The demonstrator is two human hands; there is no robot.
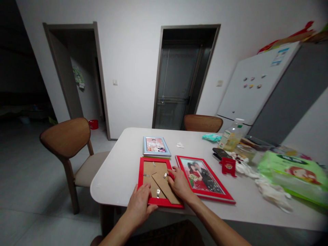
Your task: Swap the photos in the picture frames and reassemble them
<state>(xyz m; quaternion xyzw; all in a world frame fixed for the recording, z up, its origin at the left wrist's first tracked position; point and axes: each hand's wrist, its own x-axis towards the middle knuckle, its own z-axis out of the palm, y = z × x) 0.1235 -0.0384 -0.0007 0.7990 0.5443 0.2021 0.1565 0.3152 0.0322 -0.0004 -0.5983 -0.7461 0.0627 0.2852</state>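
Observation:
A red picture frame (141, 174) lies face down at the table's near edge, its brown backing board and slanted stand showing, with small metal clips around the board. My left hand (140, 201) rests on the frame's lower left corner, thumb along the lower edge and fingers over the left side. My right hand (178, 181) is at the frame's right side, fingers bent near the right clip; what its fingertips pinch, if anything, is too small to tell. To the right lies a larger red frame (205, 177) with a couple's picture facing up. Behind is a light blue frame (156, 146), picture up.
On the table's right are a bottle (232, 135), a green tissue pack (294, 172), a red card stand (228, 166), a black object (219, 153) and crumpled tissues (273, 194). Wooden chairs stand at left (65, 136) and behind (203, 123).

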